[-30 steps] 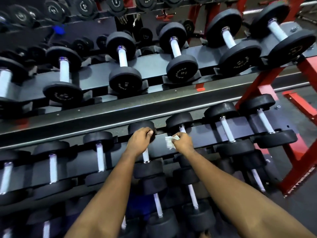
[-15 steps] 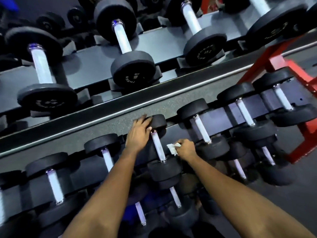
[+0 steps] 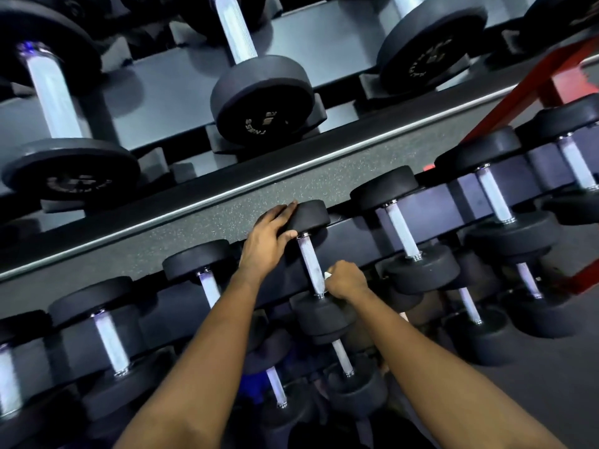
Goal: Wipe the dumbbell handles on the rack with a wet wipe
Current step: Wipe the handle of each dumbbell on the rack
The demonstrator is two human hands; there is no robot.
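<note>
A small black dumbbell with a silver handle (image 3: 309,260) lies on the middle shelf of the rack (image 3: 434,202). My left hand (image 3: 267,241) grips its far black head (image 3: 309,215), fingers curled over the top. My right hand (image 3: 345,280) holds a white wet wipe (image 3: 327,275) pressed against the near end of that handle, just above the near head (image 3: 319,314). Most of the wipe is hidden inside my fist.
More small dumbbells line the same shelf to the left (image 3: 207,286) and right (image 3: 402,231). Larger dumbbells (image 3: 262,98) sit on the upper shelf. Another row lies below (image 3: 343,358). A red frame post (image 3: 525,89) stands at the right.
The view has closed in on the rack. My right hand slid the wipe against the lower part of the handle, while my left hand keeps its hold on the far head.
</note>
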